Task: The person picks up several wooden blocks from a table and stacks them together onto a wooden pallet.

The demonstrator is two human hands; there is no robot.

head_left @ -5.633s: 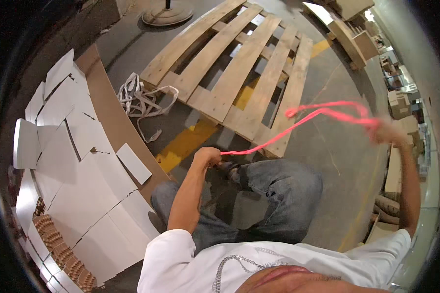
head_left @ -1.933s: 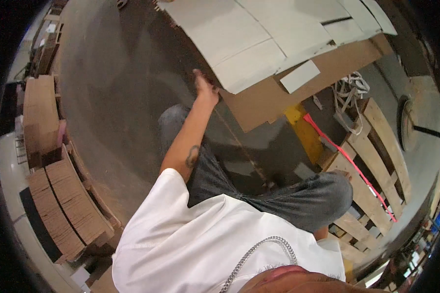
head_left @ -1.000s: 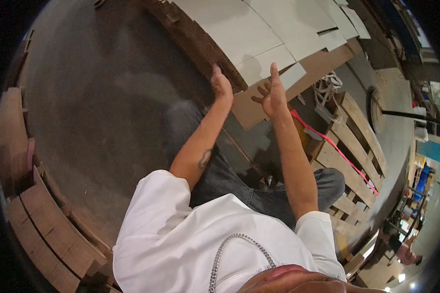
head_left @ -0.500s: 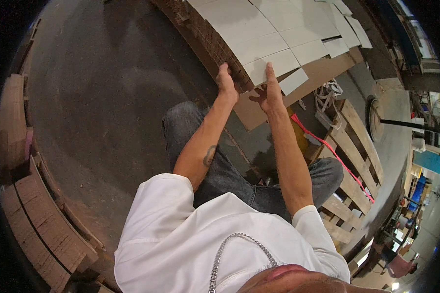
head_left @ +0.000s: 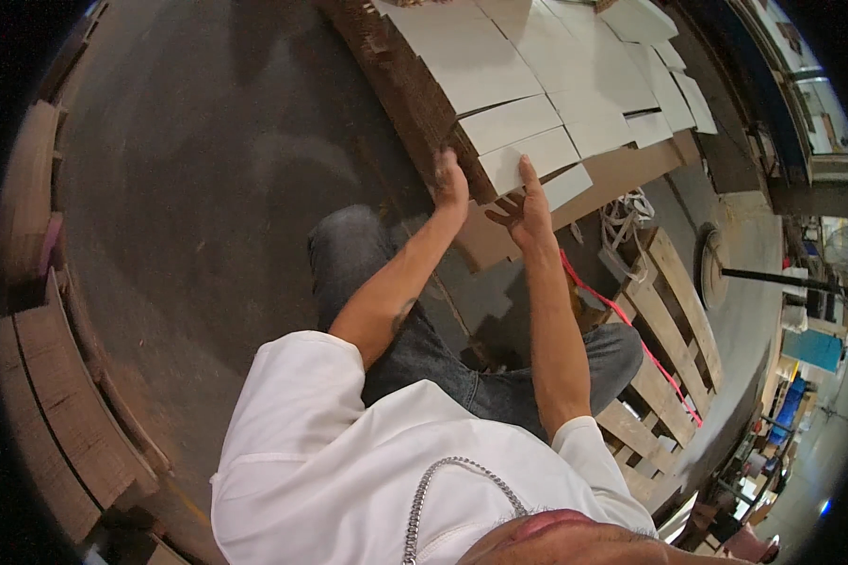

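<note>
Gently, with your left hand (head_left: 450,185) and right hand (head_left: 530,217) spread, press the cardboard stack (head_left: 575,108) evenly from both sides.

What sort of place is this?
Probably a warehouse or packing area: a slatted wooden pallet on the floor, a pile of white-faced sheets, and brown stacks, seemingly cardboard, at the left.

No legible text, labels, numbers or signs

Counts two hands (head_left: 450,184) (head_left: 532,223) at one white-topped stack (head_left: 558,89); right of stack, one slatted pallet (head_left: 687,299), one pink strap (head_left: 619,312).
</note>
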